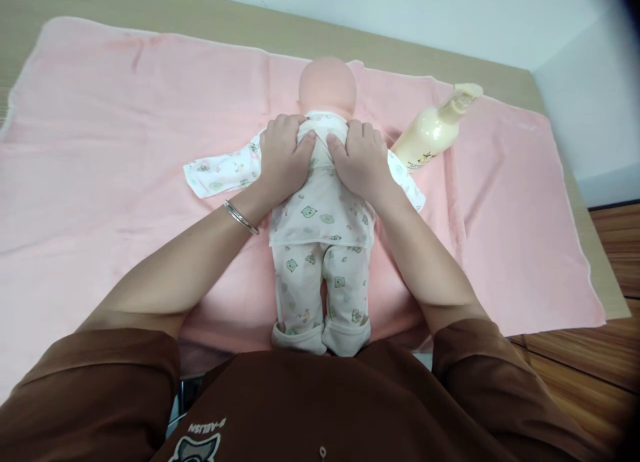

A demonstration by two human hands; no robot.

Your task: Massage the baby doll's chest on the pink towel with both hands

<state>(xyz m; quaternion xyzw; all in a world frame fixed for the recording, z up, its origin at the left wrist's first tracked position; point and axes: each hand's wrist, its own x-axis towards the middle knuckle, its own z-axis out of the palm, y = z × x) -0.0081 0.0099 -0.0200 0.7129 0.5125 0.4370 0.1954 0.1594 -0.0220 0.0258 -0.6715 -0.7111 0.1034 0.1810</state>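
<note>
Doll (325, 215) lies mid-towel on the pink towel (125, 115), long axis running straight away from the wearer, head far, feet near. Pump bottle (427, 139) stands just beyond one sleeve, and here both left hand (286, 157) and right hand (364, 159) clasp the shoulders, fingers curled over, thumbs angled inward on the shirt.

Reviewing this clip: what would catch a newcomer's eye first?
The doll in a patterned outfit, lying at the centre with both hands on its upper back. Next, the pale yellow pump bottle to its right, and the broad pink cloth beneath them.
</note>
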